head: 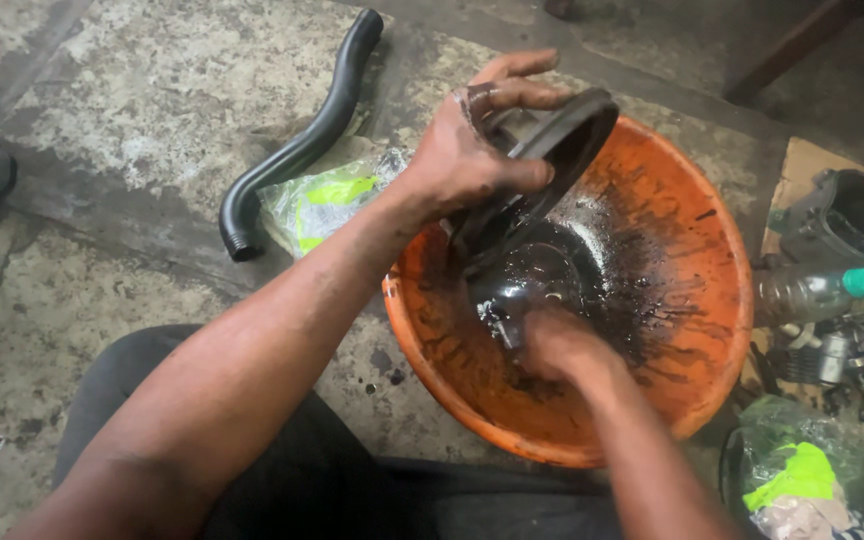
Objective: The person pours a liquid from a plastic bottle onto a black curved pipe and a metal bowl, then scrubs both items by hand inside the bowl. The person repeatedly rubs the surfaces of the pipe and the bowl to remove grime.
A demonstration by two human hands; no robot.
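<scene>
The left hand [472,150] gripped a black round part [542,170] tilted on edge over the orange basin [712,330], its rim rising up-right; the right hand [562,345] was down inside, its fingers hidden.

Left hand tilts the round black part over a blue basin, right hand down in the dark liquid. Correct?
Not quite: the basin is orange, not blue, as the head view shows. The rest holds: the left hand tilts the round black part over it and the right hand is down in the dark liquid.

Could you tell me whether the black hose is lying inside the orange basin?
No, the black hose lies on the concrete floor, left of the orange basin.
</scene>
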